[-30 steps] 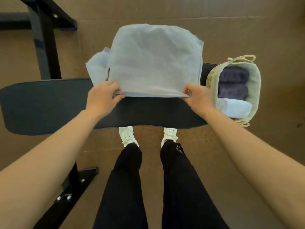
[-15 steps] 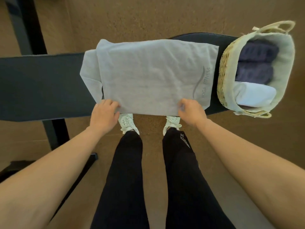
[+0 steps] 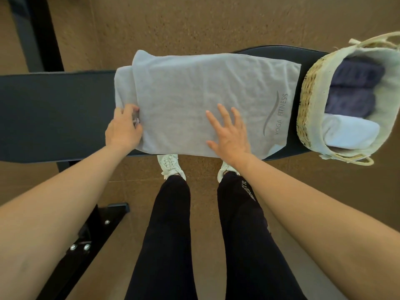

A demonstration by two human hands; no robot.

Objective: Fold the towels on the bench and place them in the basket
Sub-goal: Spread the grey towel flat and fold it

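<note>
While the grey towel (image 3: 194,94) lay folded across the dark padded surface (image 3: 54,109), the words "YOGA FITNESS" (image 3: 281,114) ran beside a curved line along its end nearest the basket (image 3: 307,100). A small white print on one black trouser leg (image 3: 246,189) was too small to read. The woven basket, lined with pale cloth, stood on the surface just beside that printed end and held two dark purple rolled towels (image 3: 355,83) and one white rolled towel (image 3: 350,133). At the towel's opposite end the left hand (image 3: 123,131) pinched the edge with curled fingers. The right hand (image 3: 231,135) rested flat on the towel's near half, fingers spread. Brown floor (image 3: 194,22) showed beyond the towel; white shoes (image 3: 170,164) and a black metal frame (image 3: 95,232) sat below it.
</note>
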